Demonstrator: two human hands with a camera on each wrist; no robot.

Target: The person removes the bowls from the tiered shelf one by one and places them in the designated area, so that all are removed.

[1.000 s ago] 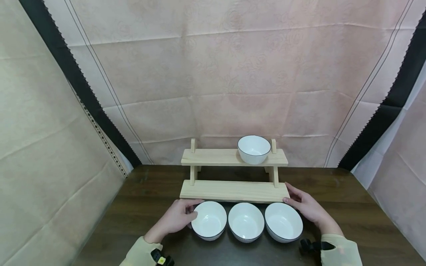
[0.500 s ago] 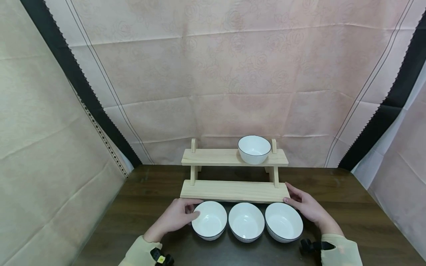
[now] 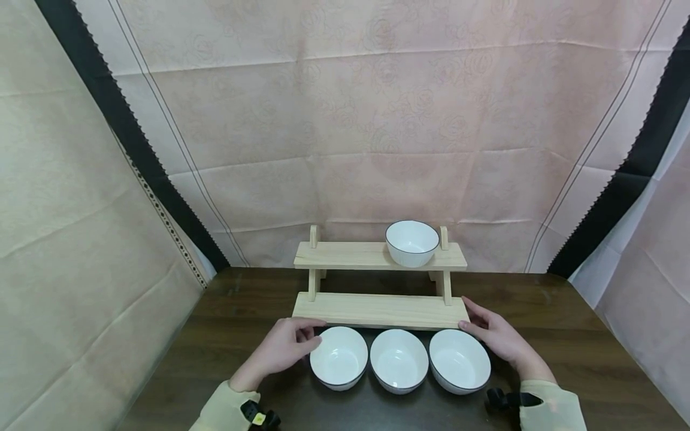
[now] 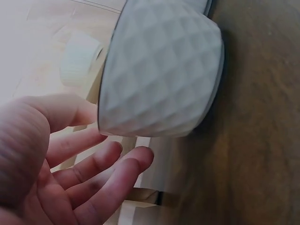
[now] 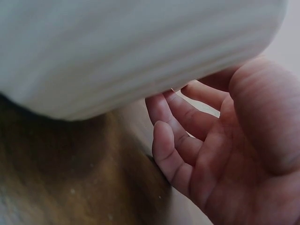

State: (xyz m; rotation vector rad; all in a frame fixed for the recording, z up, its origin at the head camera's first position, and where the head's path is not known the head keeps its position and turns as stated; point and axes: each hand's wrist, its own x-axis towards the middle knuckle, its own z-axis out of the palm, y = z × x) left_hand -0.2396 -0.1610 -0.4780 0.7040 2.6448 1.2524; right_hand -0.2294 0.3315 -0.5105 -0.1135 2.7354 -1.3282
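Observation:
My left hand (image 3: 288, 344) is at the left front corner of a two-tier wooden display rack (image 3: 380, 310), its thumb tip close to the rim of the left white bowl (image 3: 338, 357). In the left wrist view the fingers (image 4: 101, 183) are spread and loosely bent below that bowl's diamond-patterned side (image 4: 159, 70). My right hand (image 3: 498, 335) holds the right end of the rack's lower board, thumb at the front corner and forefinger along the end. The right bowl (image 3: 460, 361) stands just in front of it; its side (image 5: 131, 51) hides the fingertips in the right wrist view.
Between the outer bowls stands a middle white bowl (image 3: 399, 360); the three form a row before the rack. Another white bowl (image 3: 412, 242) sits on the upper board's right side. A pale cloth (image 3: 377, 120) hangs behind the dark wooden table (image 3: 178, 383).
My left hand has shifted slightly up and left, its thumb drawing back from over the left bowl's rim. The right hand, rack and bowls keep their places.

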